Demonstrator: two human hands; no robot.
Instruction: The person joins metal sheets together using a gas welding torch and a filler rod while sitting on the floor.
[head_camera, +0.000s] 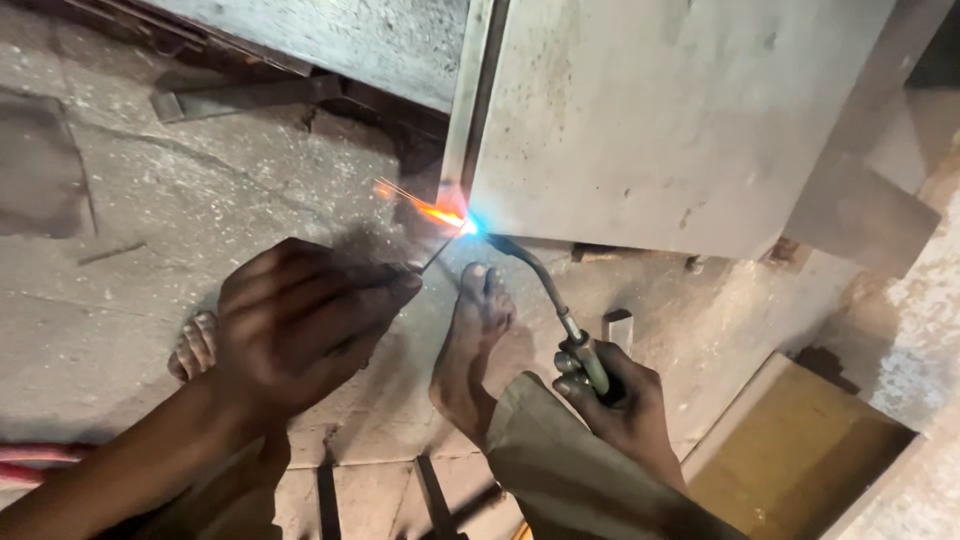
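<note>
The person is crouched over a rough concrete floor (150, 200), both bare feet planted on it. The right hand (620, 400) is clenched around the handle of a gas torch (560, 310), whose thin curved neck runs up toward eleven o'clock from the fist and ends at a bright blue-white flame (468, 227). That flame sits right at the lower left corner of a big grey metal sheet (680, 110) that stands on edge and fills the upper right of the view. Orange sparks trail away from the flame toward ten o'clock.

The left hand (300, 320) is closed with fingers pinched on a thin rod (437, 253) (only the short bare end shows beyond the fingertips), and that rod points toward two o'clock, its tip just beside the flame.

The right foot (470, 340) lies between the two hands, toes pointing at twelve o'clock, close under the flame. The left foot (195, 345) peeks out at nine o'clock of the left hand. A flat metal bar (240, 95) lies on the floor at the upper left, well apart from the work.
</note>
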